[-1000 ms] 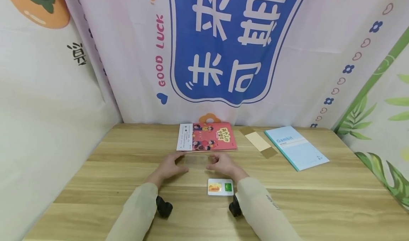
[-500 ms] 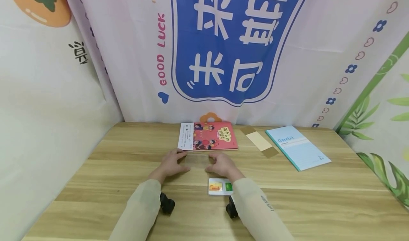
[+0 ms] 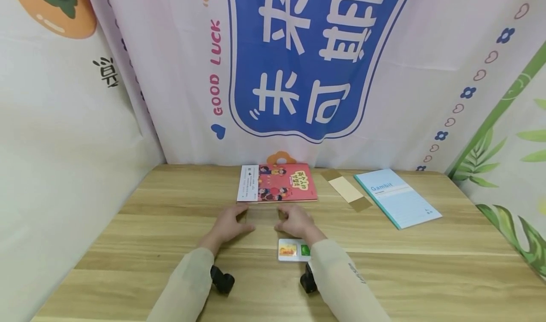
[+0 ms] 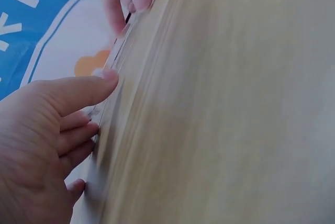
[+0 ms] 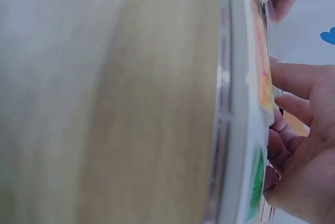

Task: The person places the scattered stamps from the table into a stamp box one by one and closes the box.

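Between the two hands is a clear, flat rectangular plastic piece [image 3: 262,214], close over the table in front of the red book. The left hand [image 3: 230,223] grips its left end, thumb at the near side and fingers at the far side. At the opposite end, the right hand [image 3: 296,221] holds it in the same manner. The left wrist view shows the thumb and fingertips of the left hand [image 4: 47,124] at the clear edge. Just nearer the body lies a small white case [image 3: 287,250] with orange and green pictures, its right end hidden by the right sleeve.
A red illustrated book [image 3: 283,184] with a white band lies at the table's back. Right of it are a cream-and-brown strip [image 3: 346,189] and a light blue notebook [image 3: 396,197]. Printed cloth [image 3: 183,99] hangs behind the wooden table [image 3: 149,236].
The right forearm has shifted slightly left, its sleeve covering the right end of the white case. Both hands keep their hold on the clear piece, almost in place.
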Tool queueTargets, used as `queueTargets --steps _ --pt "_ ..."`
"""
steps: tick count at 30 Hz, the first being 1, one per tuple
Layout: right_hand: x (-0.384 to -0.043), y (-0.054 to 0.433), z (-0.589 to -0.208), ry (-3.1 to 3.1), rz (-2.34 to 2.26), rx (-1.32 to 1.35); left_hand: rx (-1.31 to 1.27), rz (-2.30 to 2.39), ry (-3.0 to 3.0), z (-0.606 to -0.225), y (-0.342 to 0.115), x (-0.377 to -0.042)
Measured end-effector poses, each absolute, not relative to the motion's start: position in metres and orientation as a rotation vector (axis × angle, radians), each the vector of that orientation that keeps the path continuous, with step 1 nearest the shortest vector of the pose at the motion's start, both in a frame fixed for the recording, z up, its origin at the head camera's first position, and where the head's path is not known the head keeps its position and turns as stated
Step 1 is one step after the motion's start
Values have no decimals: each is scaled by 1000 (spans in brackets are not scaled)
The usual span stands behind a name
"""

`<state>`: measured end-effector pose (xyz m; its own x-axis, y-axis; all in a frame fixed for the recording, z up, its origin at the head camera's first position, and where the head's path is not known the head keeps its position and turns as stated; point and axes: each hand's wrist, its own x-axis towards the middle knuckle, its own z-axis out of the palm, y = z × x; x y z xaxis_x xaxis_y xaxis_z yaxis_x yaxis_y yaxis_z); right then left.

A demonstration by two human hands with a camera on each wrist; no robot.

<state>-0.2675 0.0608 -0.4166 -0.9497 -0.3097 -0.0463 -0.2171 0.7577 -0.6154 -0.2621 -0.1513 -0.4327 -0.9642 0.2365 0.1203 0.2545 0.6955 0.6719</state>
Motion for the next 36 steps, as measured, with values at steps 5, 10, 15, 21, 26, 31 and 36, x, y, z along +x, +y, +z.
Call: queueTargets --steps 5,10,15,21,26,31,36 --pt "-267 66 -421 2683 -1221 -549 -332 -1372 -2814 -428 -149 -252" --pt "-266 80 -418 2474 -1444 -562 -329 -1409 -2775 -420 -142 -243" --pt "-257 94 -404 2423 -1483 -625 -340 -1451 -2738 -411 -131 -235" --pt "-244 110 -396 2435 -1519 -671 -378 -1491 -2691 -405 -121 -225" --pt "-228 118 -389 2537 -1494 -685 -435 -1518 -2654 -401 -113 -214" --pt "-218 124 -392 2585 -1541 -757 -464 -1556 -2617 -403 -108 -209" --pt "-209 132 -405 2561 -1586 -721 -521 -1546 -2613 -410 -101 -204"
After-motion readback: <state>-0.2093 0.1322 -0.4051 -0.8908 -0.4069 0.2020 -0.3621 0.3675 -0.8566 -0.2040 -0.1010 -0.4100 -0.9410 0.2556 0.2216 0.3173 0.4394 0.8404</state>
